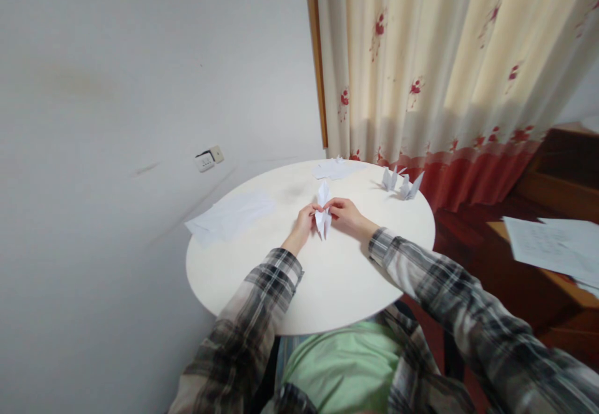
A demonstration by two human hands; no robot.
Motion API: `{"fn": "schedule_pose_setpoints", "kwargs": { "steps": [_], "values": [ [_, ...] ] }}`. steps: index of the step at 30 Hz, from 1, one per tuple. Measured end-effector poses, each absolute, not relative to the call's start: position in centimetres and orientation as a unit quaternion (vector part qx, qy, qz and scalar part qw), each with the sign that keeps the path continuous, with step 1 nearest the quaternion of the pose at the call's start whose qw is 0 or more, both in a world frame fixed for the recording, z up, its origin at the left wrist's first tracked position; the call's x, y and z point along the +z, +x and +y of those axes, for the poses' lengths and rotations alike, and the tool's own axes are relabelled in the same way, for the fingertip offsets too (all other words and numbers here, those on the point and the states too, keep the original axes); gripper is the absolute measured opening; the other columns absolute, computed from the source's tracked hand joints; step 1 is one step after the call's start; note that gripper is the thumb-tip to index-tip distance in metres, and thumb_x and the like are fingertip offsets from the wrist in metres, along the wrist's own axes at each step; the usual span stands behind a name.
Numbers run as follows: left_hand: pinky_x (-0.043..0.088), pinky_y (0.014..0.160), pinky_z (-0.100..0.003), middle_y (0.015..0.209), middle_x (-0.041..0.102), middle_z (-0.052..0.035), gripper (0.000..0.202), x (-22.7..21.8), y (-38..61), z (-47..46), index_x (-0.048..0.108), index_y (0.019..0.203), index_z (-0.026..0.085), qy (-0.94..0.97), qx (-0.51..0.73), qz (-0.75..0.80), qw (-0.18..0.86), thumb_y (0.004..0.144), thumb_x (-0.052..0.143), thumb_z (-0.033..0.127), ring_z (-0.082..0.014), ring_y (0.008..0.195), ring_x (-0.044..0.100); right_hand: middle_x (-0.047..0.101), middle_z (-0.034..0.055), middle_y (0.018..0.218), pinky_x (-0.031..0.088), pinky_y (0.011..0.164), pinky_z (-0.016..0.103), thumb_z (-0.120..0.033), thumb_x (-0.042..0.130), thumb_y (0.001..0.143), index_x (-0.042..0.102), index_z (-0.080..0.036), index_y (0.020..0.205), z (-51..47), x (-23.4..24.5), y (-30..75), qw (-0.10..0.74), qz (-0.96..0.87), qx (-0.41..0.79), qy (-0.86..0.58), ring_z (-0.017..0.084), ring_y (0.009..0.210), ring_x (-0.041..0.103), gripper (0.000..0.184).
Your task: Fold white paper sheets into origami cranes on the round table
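Observation:
A folded white paper piece [323, 194], long and pointed at its top with split points at its lower end, is held over the middle of the round white table [299, 301]. My left hand [306, 220] pinches it from the left side. From the right, my right hand [343, 210] pinches the same piece near its middle, fingertips close to those of the left. The fingers partly hide the folds between them. Two finished-looking paper cranes [410, 187] stand at the table's right rear.
Loose white sheets [234, 214] lie at the table's left edge, and more paper [334, 169] lies at the back. A wall with a socket [204, 162] borders the left; a flowered curtain [421, 58] hangs behind. Written papers [552, 245] rest on wooden furniture at right.

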State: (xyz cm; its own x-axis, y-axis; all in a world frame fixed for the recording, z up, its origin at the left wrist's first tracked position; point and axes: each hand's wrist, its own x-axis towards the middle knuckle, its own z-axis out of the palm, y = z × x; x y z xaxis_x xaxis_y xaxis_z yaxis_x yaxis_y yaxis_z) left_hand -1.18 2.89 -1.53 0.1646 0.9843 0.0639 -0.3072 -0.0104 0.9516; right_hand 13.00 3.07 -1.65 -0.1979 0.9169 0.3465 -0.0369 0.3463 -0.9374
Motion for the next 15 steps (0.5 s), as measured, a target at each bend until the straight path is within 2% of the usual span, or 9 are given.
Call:
{"fn": "schedule_pose_setpoints", "kwargs": {
  "steps": [4,8,15],
  "values": [
    [0.043,0.059,-0.024,0.063,0.061,-0.0004,0.016,-1.20,-1.10,2.57,0.059,0.070,0.015,0.476,0.551,0.346,0.592,0.059,0.048,0.020,-0.0133,0.060,0.057,0.049,-0.0033,0.050,0.031,0.045,0.021,-0.018,0.051,0.057,0.060,-0.015,0.065,2.98,-1.54,13.04,0.534,-0.622,0.458,-0.344,0.008,0.046,0.041,0.013],
    [0.043,0.062,-0.023,0.074,0.063,-0.0002,0.024,-1.36,-0.95,2.67,0.059,0.086,0.016,0.462,0.591,0.345,0.565,0.063,0.057,0.024,-0.0118,0.065,0.058,0.049,-0.0029,0.052,0.033,0.047,0.022,-0.019,0.050,0.058,0.061,-0.016,0.065,2.64,-1.42,12.92,0.536,-0.624,0.454,-0.342,0.009,0.047,0.041,0.013],
    [0.041,0.056,-0.025,0.061,0.061,-0.0021,0.031,-1.85,-1.17,2.81,0.060,0.072,0.012,0.507,0.526,0.376,0.570,0.060,0.069,0.039,-0.0125,0.055,0.055,0.058,-0.0010,0.060,0.040,0.054,0.022,-0.021,0.051,0.059,0.062,-0.015,0.065,2.23,-1.30,12.77,0.530,-0.635,0.438,-0.352,0.010,0.055,0.049,0.014]
  ]
}}
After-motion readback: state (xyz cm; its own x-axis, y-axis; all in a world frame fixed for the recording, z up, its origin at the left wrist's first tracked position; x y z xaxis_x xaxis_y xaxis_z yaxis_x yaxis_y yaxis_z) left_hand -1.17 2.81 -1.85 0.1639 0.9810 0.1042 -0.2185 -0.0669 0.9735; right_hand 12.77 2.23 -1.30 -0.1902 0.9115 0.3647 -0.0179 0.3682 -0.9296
